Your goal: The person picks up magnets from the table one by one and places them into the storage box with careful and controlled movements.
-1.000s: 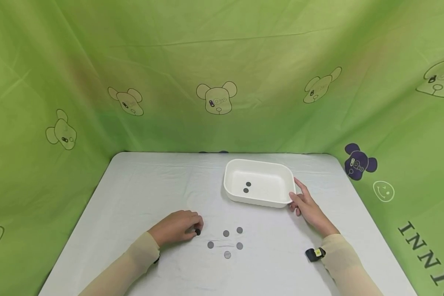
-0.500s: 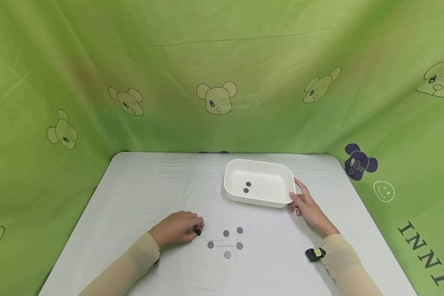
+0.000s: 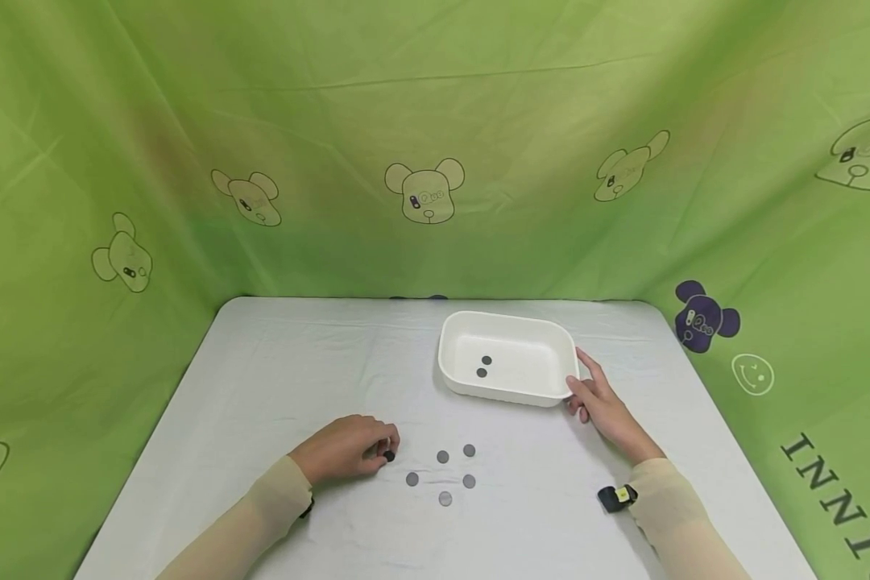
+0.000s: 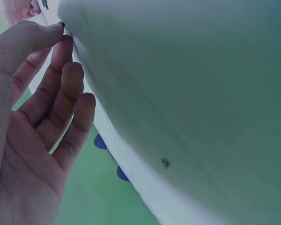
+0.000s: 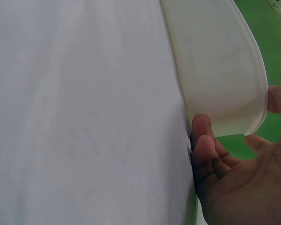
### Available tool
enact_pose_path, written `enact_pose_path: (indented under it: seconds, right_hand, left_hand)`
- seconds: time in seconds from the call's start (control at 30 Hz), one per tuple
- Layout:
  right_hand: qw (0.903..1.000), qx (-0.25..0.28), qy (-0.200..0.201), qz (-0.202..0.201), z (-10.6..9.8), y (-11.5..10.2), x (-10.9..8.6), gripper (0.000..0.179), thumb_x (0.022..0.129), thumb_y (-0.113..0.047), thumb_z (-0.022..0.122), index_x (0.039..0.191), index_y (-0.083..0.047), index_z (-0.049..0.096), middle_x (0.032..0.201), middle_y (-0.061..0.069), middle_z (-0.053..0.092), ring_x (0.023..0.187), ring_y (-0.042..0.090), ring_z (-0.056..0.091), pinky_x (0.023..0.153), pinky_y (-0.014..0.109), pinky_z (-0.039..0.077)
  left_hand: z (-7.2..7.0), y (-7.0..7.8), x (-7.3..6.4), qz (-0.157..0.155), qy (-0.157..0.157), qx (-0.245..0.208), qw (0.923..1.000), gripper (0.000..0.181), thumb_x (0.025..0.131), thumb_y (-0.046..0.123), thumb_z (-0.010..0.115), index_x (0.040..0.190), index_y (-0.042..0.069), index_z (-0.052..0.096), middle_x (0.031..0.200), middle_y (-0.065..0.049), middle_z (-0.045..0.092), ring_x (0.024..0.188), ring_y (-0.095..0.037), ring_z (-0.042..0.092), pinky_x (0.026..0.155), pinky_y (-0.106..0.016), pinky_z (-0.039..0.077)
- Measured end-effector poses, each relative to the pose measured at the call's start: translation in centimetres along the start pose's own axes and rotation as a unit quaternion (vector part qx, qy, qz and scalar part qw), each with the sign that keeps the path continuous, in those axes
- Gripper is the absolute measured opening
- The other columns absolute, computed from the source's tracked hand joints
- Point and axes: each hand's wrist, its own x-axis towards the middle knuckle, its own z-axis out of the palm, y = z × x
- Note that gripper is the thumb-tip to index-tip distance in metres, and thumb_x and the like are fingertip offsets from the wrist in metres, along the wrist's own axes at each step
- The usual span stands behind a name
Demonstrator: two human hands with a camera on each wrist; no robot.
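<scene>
My left hand (image 3: pixel 351 447) is low over the table, left of the loose coins. Between its thumb and index finger it pinches a dark round coin (image 3: pixel 389 456); only a dark sliver of this coin (image 4: pixel 62 24) shows in the left wrist view, at the thumb tip. Farther back stands a white rectangular tray (image 3: pixel 507 396) with rounded corners. Two dark coins (image 3: pixel 486 360) lie flat inside it, towards its left. At the tray's near right corner, my right hand (image 3: pixel 600 403) grips it, thumb on the rim and other fingers against the outside and low beneath the corner.
Several grey coins (image 3: pixel 443 457) lie scattered on the white-covered table (image 3: pixel 319 354), between my left hand and the tray's near side. Green printed cloth (image 3: pixel 333 121) hangs behind the table and along both sides. A black wrist device (image 3: pixel 616 499) sits at my right sleeve.
My left fingers and the pinched coin have shifted only very slightly. The right hand, the tray and the loose coins stay where they were.
</scene>
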Motion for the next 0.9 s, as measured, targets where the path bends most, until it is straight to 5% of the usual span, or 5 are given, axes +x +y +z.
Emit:
enact_pose_path:
  seconds: [0.47,0.9]
  right_hand:
    - [1.0,-0.001,0.0,0.0,-0.1,0.1,0.0,0.075,0.116,-0.045,0.043,0.174,-0.024,-0.001,0.093,0.012,0.062,0.073,0.017,0.055,0.066,0.027,0.049]
    - [1.0,0.005,-0.002,-0.002,-0.1,0.0,0.0,0.077,0.116,-0.047,0.044,0.174,-0.024,-0.001,0.093,0.012,0.061,0.073,0.018,0.055,0.067,0.028,0.048]
  left_hand:
    - [-0.2,-0.6,0.6,-0.021,-0.004,-0.04,0.999,0.017,0.098,0.017,0.077,0.106,0.028,0.068,0.091,0.018,0.061,0.082,-0.001,0.056,0.079,-0.022,0.049]
    - [-1.2,-1.0,1.8,-0.016,0.025,-0.078,0.9965,0.02,0.098,0.013,0.075,0.111,0.026,0.068,0.099,0.016,0.068,0.09,-0.008,0.063,0.084,-0.024,0.052]
